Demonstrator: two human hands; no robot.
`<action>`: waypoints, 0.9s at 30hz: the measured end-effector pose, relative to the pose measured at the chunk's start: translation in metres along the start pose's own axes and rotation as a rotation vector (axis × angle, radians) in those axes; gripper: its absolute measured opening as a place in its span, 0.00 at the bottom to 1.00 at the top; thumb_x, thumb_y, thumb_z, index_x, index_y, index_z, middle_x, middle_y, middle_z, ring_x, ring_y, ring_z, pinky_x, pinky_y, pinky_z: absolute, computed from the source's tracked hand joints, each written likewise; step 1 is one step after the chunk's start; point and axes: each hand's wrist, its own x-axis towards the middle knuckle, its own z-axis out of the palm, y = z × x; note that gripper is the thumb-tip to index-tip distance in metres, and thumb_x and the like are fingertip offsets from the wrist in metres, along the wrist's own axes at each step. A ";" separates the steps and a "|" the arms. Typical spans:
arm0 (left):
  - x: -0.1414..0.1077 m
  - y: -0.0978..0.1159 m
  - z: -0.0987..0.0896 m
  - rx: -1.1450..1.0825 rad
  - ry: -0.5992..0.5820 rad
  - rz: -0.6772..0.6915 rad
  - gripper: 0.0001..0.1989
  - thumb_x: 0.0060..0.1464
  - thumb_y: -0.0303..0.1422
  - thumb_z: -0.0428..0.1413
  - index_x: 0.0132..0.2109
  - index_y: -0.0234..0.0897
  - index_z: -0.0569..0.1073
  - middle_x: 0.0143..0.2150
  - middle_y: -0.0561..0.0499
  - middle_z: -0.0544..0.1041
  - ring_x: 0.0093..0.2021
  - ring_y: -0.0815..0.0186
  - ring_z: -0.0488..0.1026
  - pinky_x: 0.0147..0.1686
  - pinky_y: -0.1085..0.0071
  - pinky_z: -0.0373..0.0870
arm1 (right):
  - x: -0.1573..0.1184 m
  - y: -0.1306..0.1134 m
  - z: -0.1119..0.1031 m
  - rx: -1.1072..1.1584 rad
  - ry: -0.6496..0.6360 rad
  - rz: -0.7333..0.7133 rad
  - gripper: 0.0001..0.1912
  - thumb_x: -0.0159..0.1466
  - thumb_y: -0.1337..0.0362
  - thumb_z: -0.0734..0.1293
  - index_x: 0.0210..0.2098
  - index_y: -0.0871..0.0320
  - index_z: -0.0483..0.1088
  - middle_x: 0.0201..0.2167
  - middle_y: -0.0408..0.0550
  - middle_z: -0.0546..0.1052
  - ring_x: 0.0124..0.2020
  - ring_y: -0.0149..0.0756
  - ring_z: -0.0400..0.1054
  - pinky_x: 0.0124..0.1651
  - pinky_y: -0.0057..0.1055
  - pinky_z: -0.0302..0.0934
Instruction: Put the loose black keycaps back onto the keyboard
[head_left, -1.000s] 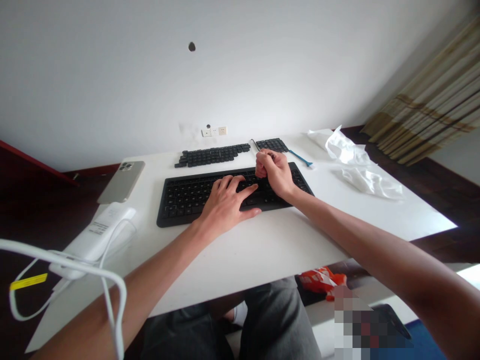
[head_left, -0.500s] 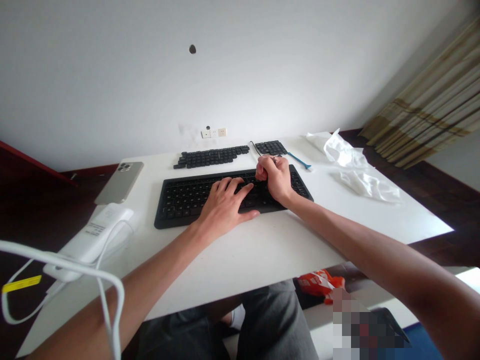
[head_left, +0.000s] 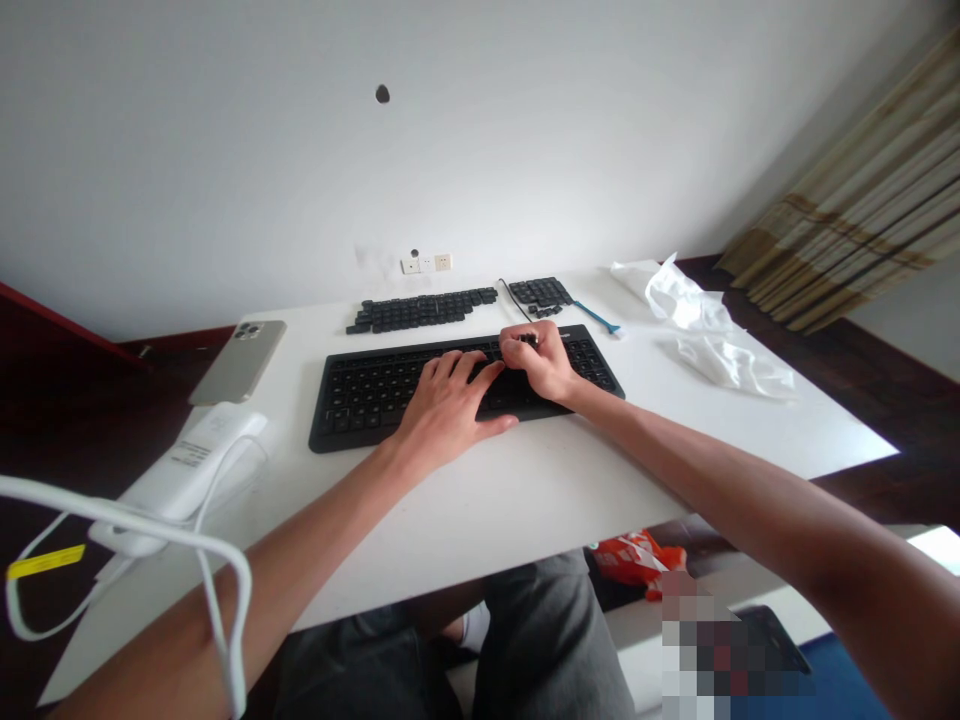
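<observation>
A black keyboard (head_left: 360,400) lies across the white table. My left hand (head_left: 448,400) rests on its middle with fingers spread, holding nothing. Just right of it, my right hand (head_left: 544,365) is closed in a fist over the keyboard. Small black pieces, apparently keycaps (head_left: 529,340), peek out of the fist; most of them is hidden by the fingers. Behind the keyboard, loose black keycaps (head_left: 424,311) are laid in rows. A second block of keycaps (head_left: 540,291) sits to the right, with a few more in front of it.
A thin blue tool (head_left: 598,318) and a black cable (head_left: 513,297) lie near the keycaps. Crumpled white wrapping (head_left: 694,300) is at the right. A phone (head_left: 240,362) and a white power strip (head_left: 184,470) with cords occupy the left. An orange bag (head_left: 637,560) is below the table edge.
My right fist has shifted slightly left and turned, uncovering the few keycaps behind it and showing the black pieces inside. My left hand keeps its place on the keyboard.
</observation>
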 end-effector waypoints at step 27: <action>0.001 0.000 -0.001 -0.004 -0.007 -0.006 0.34 0.62 0.53 0.62 0.67 0.39 0.71 0.67 0.40 0.71 0.64 0.46 0.66 0.64 0.48 0.63 | 0.014 -0.004 0.005 0.503 0.465 0.264 0.32 0.64 0.46 0.69 0.22 0.52 0.43 0.19 0.35 0.44 0.20 0.28 0.38 0.20 0.31 0.43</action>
